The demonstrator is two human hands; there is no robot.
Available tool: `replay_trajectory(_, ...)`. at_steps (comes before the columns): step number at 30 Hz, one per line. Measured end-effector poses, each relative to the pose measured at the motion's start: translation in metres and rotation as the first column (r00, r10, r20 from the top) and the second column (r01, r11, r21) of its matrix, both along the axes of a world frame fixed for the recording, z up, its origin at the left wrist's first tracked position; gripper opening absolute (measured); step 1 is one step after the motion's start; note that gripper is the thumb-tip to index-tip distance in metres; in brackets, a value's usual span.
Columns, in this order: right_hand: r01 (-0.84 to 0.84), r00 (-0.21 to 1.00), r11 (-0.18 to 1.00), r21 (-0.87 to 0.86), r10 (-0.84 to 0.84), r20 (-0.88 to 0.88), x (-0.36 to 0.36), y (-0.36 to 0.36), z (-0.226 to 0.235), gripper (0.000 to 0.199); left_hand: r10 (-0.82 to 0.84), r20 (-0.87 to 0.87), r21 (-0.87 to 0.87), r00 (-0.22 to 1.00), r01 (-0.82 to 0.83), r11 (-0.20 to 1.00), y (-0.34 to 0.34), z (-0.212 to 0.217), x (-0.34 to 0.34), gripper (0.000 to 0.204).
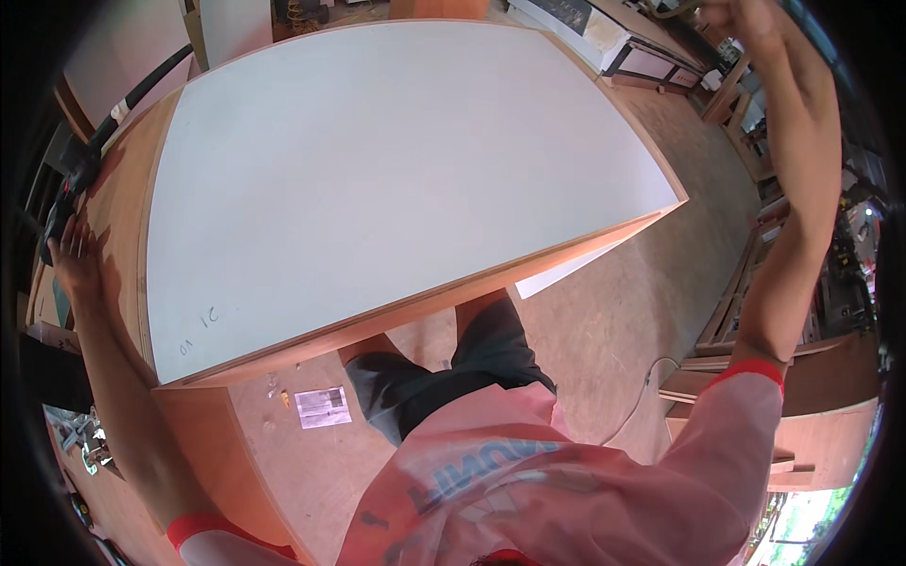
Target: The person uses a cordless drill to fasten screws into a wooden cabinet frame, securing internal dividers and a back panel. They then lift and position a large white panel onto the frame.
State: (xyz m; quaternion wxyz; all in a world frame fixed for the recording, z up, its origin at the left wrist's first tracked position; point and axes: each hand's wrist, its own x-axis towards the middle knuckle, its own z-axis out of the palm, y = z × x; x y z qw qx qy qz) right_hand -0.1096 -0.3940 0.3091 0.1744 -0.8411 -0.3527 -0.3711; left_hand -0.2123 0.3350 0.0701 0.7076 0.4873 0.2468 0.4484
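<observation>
In front of me lies a large white panel (406, 179) with wooden edges, with pencil marks near its left front corner. My left hand (77, 257) is at the far left, its fingers closed on the lower end of a black power tool (80, 170). A black hose or tube runs up from that tool, with a pale wrap on it. My right hand (750, 26) is raised high at the upper right, away from the panel. Its fingers are smeared and partly cut by the picture's edge. A curved, cord-like thing (678, 11) shows beside it, and whether the hand holds it is unclear.
A wooden board (203, 439) stands below the panel's left front corner. On the concrete floor lie a printed sheet (323, 407) and a thin cable (651, 377). Stacked wood pieces (736, 377) line the right side. A bench with drawers (651, 61) stands at the back right.
</observation>
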Motion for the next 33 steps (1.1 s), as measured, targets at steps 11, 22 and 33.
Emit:
replay_trajectory(11, -0.305, 0.905, 0.887, -0.347, 0.157, -0.396, 0.006, -0.03, -0.154, 0.04, -0.076, -0.137, 0.051, 0.988, 0.084, 0.995, 0.01, -0.012, 0.012, 0.064)
replay_trajectory(22, -0.35, 0.916, 0.936, 0.044, 0.352, -0.19, 0.012, -0.064, -0.252, 0.039, 0.101, -0.515, 0.6, 0.851, 0.274, 0.751, 0.038, -0.023, 0.021, 0.05)
replay_trajectory(33, 0.052, 0.952, 0.964, 0.259, 0.031, -0.306, 0.059, -0.148, -0.243, 0.033, 0.449, -0.618, 0.77, 0.645, 0.611, 0.184, -0.182, 0.04, 0.061, 0.046)
